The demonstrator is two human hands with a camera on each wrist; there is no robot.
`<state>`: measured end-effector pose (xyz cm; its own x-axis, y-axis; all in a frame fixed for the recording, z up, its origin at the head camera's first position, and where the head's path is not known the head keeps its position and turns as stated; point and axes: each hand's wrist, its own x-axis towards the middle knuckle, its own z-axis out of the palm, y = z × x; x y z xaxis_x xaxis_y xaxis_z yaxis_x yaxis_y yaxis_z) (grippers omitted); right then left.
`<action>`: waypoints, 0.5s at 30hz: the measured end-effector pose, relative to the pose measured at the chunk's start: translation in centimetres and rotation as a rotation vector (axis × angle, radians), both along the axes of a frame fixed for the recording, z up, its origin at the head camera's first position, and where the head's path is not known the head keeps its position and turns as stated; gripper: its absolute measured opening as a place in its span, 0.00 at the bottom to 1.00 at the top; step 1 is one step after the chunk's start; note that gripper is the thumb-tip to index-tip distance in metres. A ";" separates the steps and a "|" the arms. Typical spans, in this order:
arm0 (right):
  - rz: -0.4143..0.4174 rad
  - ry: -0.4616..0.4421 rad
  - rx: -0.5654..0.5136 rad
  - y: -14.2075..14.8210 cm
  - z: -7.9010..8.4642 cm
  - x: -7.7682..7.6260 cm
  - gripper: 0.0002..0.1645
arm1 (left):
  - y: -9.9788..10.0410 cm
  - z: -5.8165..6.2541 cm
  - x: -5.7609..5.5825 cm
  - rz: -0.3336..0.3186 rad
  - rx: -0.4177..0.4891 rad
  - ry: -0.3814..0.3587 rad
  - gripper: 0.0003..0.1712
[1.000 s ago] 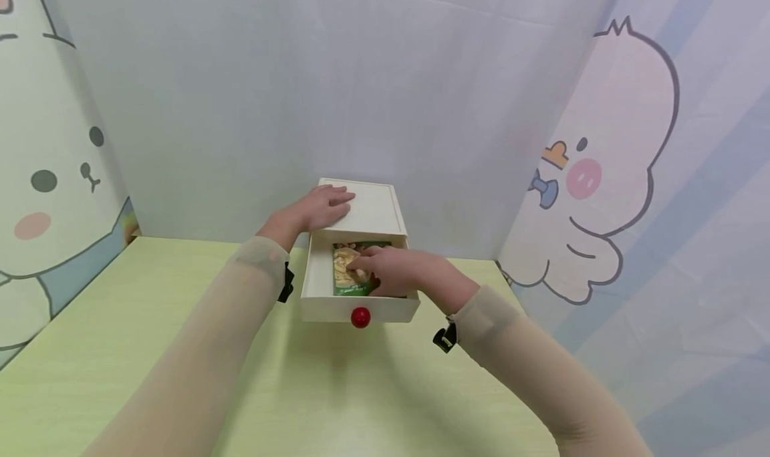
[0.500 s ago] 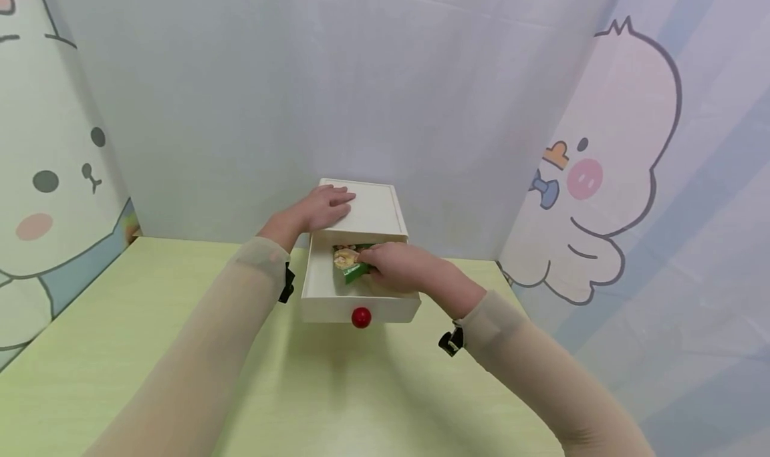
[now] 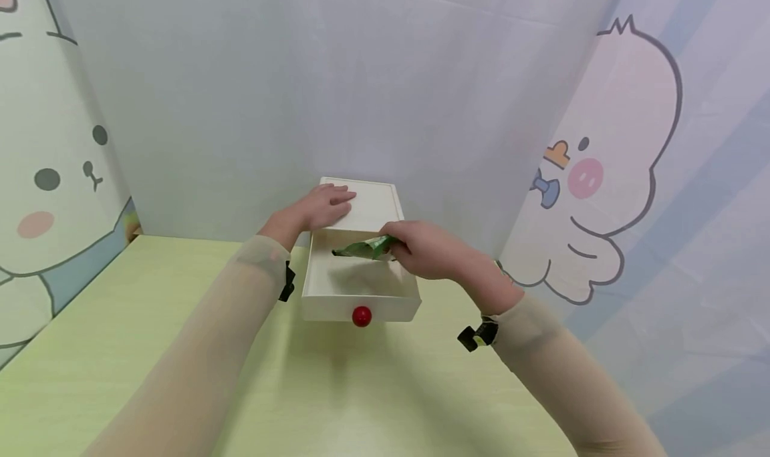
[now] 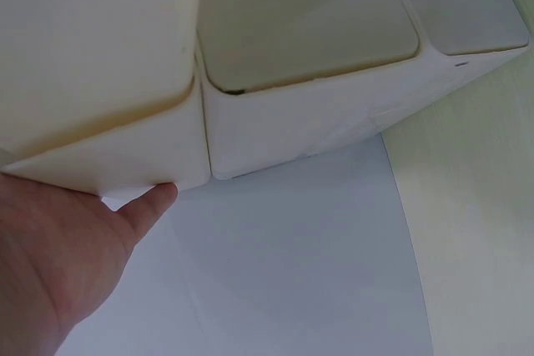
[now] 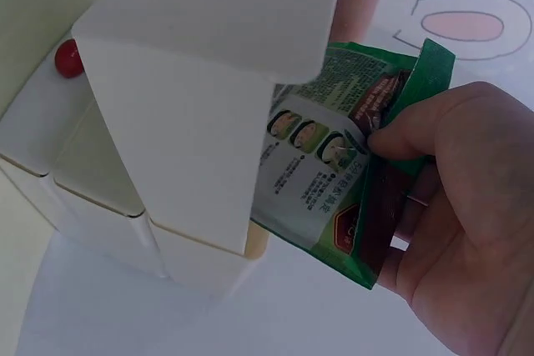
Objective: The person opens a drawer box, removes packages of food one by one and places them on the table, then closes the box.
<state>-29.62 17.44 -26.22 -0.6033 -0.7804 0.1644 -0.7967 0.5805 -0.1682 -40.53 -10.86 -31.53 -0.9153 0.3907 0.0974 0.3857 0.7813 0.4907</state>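
Note:
A white drawer unit [image 3: 373,203] stands at the back of the table, its top drawer [image 3: 337,308] pulled out, a round red knob [image 3: 361,317] on the front. My left hand [image 3: 319,208] lies on the unit's top with fingers extended; in the left wrist view its thumb [image 4: 150,210] touches the side. With my right hand [image 3: 430,248] I pinch a green food packet [image 3: 363,248] by one edge, above the drawer's back part. The right wrist view shows the packet's printed back [image 5: 321,156], with small bowl pictures, and the thumb [image 5: 409,131] pressing on it.
Lower sections [image 4: 309,14] of the unit show in the left wrist view, and another red knob [image 5: 69,59] in the right wrist view. The pale green table [image 3: 337,390] reaches a grey curtain [image 3: 361,96] behind; cartoon-printed curtains [image 3: 601,176] flank it.
The packet lay flat in the drawer; my right hand has grasped it, tilted it and lifted it up and to the right. My left hand has stayed on the unit.

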 end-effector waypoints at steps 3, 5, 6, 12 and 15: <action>-0.004 -0.017 -0.075 0.9 0.6 0.1 0.15 | 0.0 0.0 0.0 -0.006 -0.001 0.002 0.36; -0.006 -0.021 -0.121 1.4 0.9 0.2 0.15 | 0.0 0.0 0.1 -0.008 0.003 0.002 0.36; -0.007 -0.020 -0.143 1.7 1.0 0.2 0.16 | 0.0 0.0 0.1 -0.009 0.005 0.002 0.36; 0.003 0.019 -0.290 3.0 1.6 0.3 0.19 | -0.1 -0.2 0.1 -0.022 0.018 -0.003 0.35; -0.007 0.085 -0.360 3.6 1.9 0.2 0.19 | -0.1 -0.2 0.1 -0.019 0.025 -0.003 0.35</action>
